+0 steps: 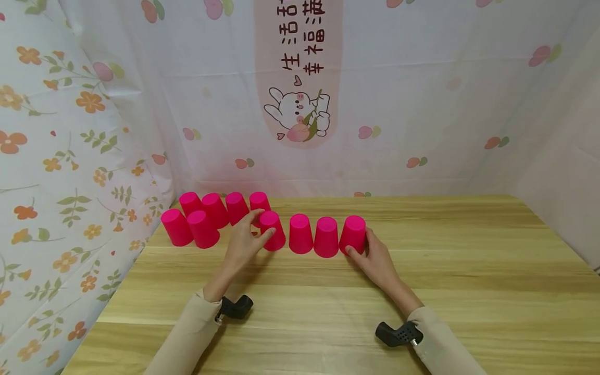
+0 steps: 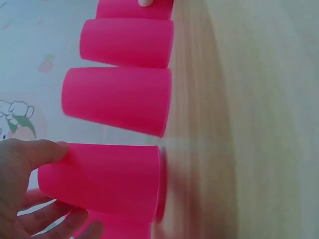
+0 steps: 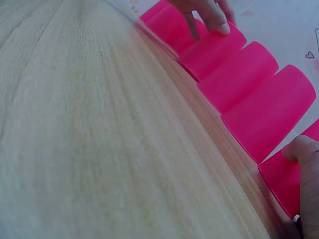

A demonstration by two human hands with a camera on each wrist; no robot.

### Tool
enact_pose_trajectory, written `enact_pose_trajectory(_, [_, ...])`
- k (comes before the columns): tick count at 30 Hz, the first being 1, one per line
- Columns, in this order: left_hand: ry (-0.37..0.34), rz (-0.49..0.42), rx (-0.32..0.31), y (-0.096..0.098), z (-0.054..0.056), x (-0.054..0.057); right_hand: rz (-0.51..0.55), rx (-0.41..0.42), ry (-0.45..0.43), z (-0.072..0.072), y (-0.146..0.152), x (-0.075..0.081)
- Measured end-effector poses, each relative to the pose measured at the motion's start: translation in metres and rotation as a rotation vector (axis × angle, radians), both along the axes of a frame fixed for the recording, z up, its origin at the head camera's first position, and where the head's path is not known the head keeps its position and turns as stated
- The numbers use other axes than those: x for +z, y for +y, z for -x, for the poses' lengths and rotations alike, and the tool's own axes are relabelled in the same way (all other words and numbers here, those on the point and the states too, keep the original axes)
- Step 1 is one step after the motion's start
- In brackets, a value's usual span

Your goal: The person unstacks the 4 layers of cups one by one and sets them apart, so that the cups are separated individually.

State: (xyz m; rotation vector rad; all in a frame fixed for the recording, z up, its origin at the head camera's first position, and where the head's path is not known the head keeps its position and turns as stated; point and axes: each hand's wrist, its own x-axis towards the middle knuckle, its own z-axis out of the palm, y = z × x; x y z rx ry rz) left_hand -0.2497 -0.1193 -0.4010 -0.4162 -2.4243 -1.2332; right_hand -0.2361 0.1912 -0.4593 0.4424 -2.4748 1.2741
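Note:
Pink cups stand upside down on the wooden table in two rows. With thumb and fingers, my left hand point(image 1: 245, 240) grips a pink cup point(image 1: 274, 237) in the front row; the left wrist view shows that cup point(image 2: 104, 179) with its rim at or just above the tabletop. My right hand point(image 1: 376, 260) holds the pink cup point(image 1: 352, 232) at the row's right end, thumb low on its near side. Between the two held cups are two others, a left one point(image 1: 300, 237) and a right one point(image 1: 326, 239).
Left of my left hand stand two more front cups, one at the end point(image 1: 176, 229) and one beside it point(image 1: 203, 232). Behind them runs a back row of several cups point(image 1: 215, 212). The wooden table point(image 1: 469, 271) extends right, with a patterned curtain point(image 1: 398, 104) behind it.

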Motion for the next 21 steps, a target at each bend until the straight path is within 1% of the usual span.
enact_pose_trajectory(3, [-0.003,0.005,0.007,-0.005,0.001,0.005,0.002,0.000,-0.005,-0.001,0.000,-0.001])
enact_pose_trajectory(8, [0.014,0.026,0.071,-0.016,0.001,0.015,0.000,0.003,-0.013,-0.001,0.000,-0.001])
enact_pose_trajectory(11, [0.028,0.042,0.105,-0.022,0.001,0.019,0.003,0.002,-0.019,-0.001,0.000,0.000])
enact_pose_trajectory(14, [0.036,0.053,0.116,-0.026,0.001,0.022,0.004,0.001,-0.025,-0.001,0.000,0.000])
enact_pose_trajectory(21, [0.035,0.065,0.145,-0.034,0.001,0.025,-0.004,-0.001,-0.021,-0.001,0.000,0.000])
